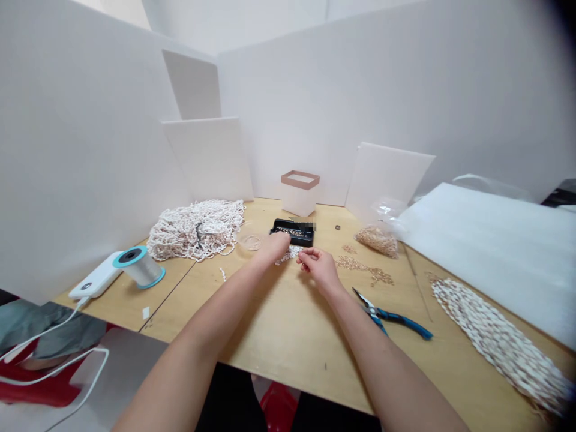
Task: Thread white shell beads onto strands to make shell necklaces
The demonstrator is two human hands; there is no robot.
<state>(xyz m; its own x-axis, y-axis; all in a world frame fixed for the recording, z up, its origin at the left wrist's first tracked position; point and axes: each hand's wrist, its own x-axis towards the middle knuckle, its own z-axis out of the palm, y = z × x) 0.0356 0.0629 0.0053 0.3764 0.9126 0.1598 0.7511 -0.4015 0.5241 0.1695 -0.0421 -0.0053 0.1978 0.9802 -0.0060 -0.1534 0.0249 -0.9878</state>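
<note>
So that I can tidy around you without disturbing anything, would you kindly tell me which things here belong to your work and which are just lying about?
Probably part of the work: left hand, right hand, short bead strand, black bead tray, pliers, thread spool, heap of bead strands.

Probably just lying about: power bank, white box, foam sheet.

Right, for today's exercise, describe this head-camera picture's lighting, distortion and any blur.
Head view: soft, even light with faint shadows; the wide lens bows the white panels and stretches the forearms; the top right corner darkens; a pixelated patch blurs the spot beside the black tray.
</note>
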